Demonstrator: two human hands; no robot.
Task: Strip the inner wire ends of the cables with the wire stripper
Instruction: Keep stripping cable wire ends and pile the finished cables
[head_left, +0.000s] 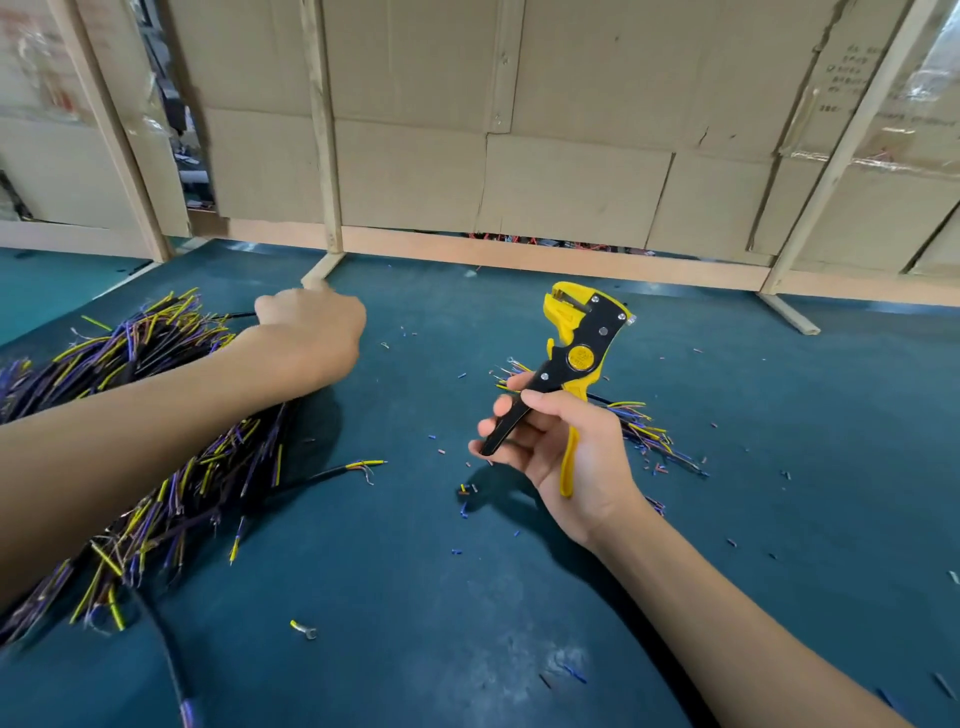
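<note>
A teal mat (415, 597) littered with insulation bits (457, 551) lies lower frame; cardboard wall (571, 130) above. Right hand (566, 452) grips the wire stripper (576, 358); left hand (311, 327) is curled over the cables (156, 467), its hold unclear.

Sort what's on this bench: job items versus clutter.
Job: yellow-and-black wire stripper gripped by the right hand; big pile of black cables with yellow and purple inner wires, left hand reaching over it; smaller cable bundle.
Clutter: cut insulation scraps; yellow crimp terminal.
</note>
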